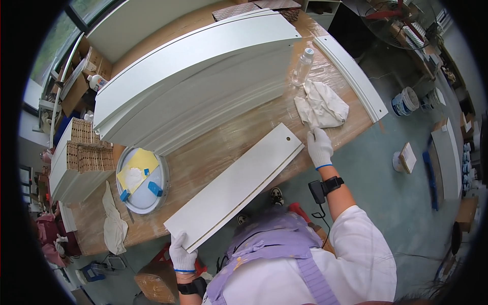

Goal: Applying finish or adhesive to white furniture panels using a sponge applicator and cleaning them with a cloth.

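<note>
One long wooden tabletop (213, 147), covered in clear film, carries everything. On its far half lies a stack of long white panels (198, 76); their edges run together, so the exact count is hard to make out. One separate narrow white strip (351, 76) lies along the right end of the tabletop.

Nearer the person lies one white board (236, 185) with a single small hole near its far end, set slantwise across the tabletop's near edge. The left hand (181, 254), in a white glove, clasps the board's near corner with its fingers closed around the edge. The right hand (319, 146), also gloved, lies just beside the board's far end and just below one crumpled white cloth (321, 105); whether its fingers pinch the cloth or merely lie flat cannot be told.

One round metal tray (143, 182) sits left of the board, holding one yellow sheet and three small blue pieces. A second cloth (114, 223) hangs over the near edge. One clear plastic bottle (303, 66) stands beside the crumpled cloth.
</note>
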Demonstrator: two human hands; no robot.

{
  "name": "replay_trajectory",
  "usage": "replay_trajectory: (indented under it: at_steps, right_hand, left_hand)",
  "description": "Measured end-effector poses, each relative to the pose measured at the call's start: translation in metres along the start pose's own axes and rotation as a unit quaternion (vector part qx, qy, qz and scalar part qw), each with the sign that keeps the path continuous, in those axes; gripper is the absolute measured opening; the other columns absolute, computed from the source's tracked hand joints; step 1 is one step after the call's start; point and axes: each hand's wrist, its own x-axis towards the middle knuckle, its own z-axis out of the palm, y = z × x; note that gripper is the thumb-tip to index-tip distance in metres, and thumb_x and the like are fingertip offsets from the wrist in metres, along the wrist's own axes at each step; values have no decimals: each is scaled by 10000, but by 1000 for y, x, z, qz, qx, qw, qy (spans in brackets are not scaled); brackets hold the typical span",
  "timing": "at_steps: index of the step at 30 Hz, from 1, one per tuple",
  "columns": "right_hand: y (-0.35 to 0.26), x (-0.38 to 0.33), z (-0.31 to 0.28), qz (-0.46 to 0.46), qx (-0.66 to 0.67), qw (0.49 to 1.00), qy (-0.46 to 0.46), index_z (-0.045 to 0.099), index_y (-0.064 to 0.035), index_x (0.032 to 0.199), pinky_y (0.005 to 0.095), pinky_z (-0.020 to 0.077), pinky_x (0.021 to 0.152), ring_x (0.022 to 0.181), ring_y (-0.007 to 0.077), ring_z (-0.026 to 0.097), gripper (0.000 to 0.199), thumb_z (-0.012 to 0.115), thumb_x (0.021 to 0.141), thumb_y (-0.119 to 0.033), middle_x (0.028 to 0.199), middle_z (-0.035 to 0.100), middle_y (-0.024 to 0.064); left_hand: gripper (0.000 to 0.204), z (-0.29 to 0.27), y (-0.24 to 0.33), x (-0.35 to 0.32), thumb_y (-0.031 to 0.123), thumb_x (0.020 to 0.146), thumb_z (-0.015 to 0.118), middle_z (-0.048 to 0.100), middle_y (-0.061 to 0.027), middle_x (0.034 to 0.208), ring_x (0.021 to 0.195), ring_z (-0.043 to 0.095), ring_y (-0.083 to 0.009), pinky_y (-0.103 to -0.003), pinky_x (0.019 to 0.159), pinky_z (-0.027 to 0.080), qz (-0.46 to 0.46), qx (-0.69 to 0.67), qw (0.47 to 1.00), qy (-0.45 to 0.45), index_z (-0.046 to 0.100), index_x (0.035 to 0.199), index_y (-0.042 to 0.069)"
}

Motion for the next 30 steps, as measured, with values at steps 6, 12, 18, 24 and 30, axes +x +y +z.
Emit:
replay_trajectory:
  at_steps: [6,12,18,24,30]
  right_hand:
    - [9,-51,1,-97,134,983,-78,670,-111,1087,449,509,860,997,367,637,235,587,932,-268,1039,670,148]
    - [29,-24,4,-36,-27,993,-106,661,-98,1095,451,507,879,1021,371,633,232,561,945,-244,1074,672,156]
    - [26,-34,6,-98,100,986,-86,661,-87,1097,454,503,890,1020,381,628,243,570,937,-247,1083,673,156]
    - [34,-15,1,-58,63,995,-56,671,-75,1044,444,510,870,991,382,636,221,586,926,-240,1031,677,165]
    - [29,-20,0,-90,22,988,-123,667,-111,1081,464,508,863,1002,381,634,227,571,935,-256,1065,675,163]
  left_hand:
    - [430,5,1,-5,54,957,549,598,-88,1243,1142,614,-273,-454,945,544,15,3,1000,25,472,1378,97]
    - [417,15,4,-7,106,979,567,600,-92,1242,1143,615,-256,-439,933,554,36,40,998,24,462,1382,79]
    - [325,10,3,-6,152,973,598,655,-61,1146,999,680,-209,-359,755,605,44,68,994,69,542,1290,115]
    - [326,19,5,-8,146,971,595,653,-73,1138,987,683,-224,-361,742,609,47,68,993,79,541,1289,101]
    - [337,13,4,-11,135,972,590,650,-79,1134,1000,680,-231,-366,765,611,53,68,994,67,531,1300,92]
